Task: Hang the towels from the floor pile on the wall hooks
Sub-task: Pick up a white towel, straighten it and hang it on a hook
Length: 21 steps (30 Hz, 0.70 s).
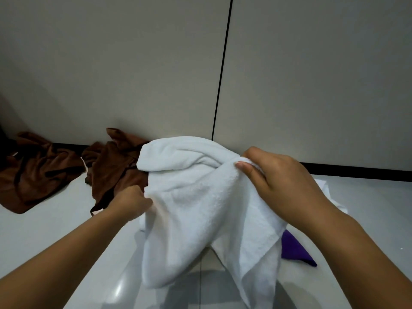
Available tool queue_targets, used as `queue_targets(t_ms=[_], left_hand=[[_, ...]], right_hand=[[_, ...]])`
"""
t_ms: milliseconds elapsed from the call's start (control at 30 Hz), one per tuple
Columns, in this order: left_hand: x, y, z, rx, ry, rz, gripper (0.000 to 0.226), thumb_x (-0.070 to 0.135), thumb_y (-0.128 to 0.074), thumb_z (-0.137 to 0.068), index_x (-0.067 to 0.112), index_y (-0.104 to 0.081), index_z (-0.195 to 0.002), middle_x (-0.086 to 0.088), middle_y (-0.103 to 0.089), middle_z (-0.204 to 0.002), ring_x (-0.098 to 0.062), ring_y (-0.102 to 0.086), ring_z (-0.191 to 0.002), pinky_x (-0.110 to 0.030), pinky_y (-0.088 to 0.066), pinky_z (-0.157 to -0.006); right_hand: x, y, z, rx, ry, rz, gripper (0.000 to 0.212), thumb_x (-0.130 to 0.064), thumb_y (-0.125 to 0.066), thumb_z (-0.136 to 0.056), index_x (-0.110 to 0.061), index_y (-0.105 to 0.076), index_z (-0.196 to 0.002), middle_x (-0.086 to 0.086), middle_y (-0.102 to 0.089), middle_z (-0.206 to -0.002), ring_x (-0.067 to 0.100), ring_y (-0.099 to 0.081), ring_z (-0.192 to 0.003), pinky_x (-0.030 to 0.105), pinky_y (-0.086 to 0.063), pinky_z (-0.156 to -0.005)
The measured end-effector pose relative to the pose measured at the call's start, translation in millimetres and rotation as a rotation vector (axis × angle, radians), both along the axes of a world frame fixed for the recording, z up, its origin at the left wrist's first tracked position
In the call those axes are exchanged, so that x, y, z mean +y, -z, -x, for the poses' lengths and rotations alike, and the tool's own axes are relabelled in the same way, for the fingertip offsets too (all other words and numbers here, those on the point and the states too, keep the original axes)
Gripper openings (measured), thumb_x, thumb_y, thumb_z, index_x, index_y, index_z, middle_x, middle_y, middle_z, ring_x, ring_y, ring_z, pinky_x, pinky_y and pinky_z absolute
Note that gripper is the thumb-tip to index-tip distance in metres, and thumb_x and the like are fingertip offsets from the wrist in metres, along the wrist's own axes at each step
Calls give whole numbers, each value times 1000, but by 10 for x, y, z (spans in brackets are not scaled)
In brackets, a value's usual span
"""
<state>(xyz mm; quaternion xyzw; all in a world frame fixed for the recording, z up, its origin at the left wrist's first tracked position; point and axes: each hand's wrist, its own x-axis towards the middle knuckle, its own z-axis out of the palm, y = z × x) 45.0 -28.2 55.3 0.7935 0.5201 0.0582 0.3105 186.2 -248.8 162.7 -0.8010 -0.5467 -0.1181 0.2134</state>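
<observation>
White terry towel point(200, 197) gripped by both hands, lifted off the floor point(44, 237) in front of the wall point(111, 63). Left hand point(130, 202) closed in a fist on the towel's left edge, lower and farther left. Right hand point(283, 181) pinching a bunched fold at the upper right, thumb point(244, 167) pressed on the cloth, fingers curled behind. Hands apart, cloth stretched between them, rising from left to right. Below the grip, draped in loose folds, long axis running downward toward the near edge, lower corners hanging near the floor. Purple cloth point(294, 248) on the floor under the right forearm, partly hidden by the towel. Two crumpled brown towels point(116, 172) and point(38, 172) on the floor to the far left, against the dark baseboard point(356, 171). Black vertical seam point(223, 68) dividing the wall panels.
</observation>
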Motion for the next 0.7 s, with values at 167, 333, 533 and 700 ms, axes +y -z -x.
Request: queue_targets(t_ms=[167, 333, 533, 700], left_hand=[[-476, -350, -199, -171, 387, 13, 23, 5, -53, -88, 16, -58, -108, 4, -57, -105, -14, -53, -103, -14, -41, -77], [-871, -726, -380, -657, 625, 396, 35, -11, -44, -73, 15, -64, -83, 3, -62, -75, -5, -56, -62, -23, -44, -54], [-966, -790, -457, -822, 550, 441, 14, 15, -50, -60, 21, -40, -52, 6, -35, -55, -10, -34, -51, -25, -26, -52], [-894, -664, -369, -687, 577, 327, 39, 49, -62, -84, 24, -49, -57, 19, -47, -56, 3, -45, -55, -11, -36, -55]], right_hand=[[13, 5, 8, -45, -59, -47, 35, -47, -40, -96, -17, -59, -92, -1, -65, -77, 24, -59, -73, 38, -48, -65], [3, 10, -18, -102, -58, -100, 37, -47, -39, -89, -17, -61, -86, -2, -64, -70, 23, -59, -63, 39, -52, -57], [-48, -23, -49, -157, -47, -155, 34, -42, -43, -89, -15, -63, -84, -1, -64, -67, 21, -59, -57, 36, -52, -51], [-67, -57, -112, -191, -3, -271, 30, -36, -48, -89, -11, -64, -85, 3, -64, -65, 25, -59, -52, 40, -54, -48]])
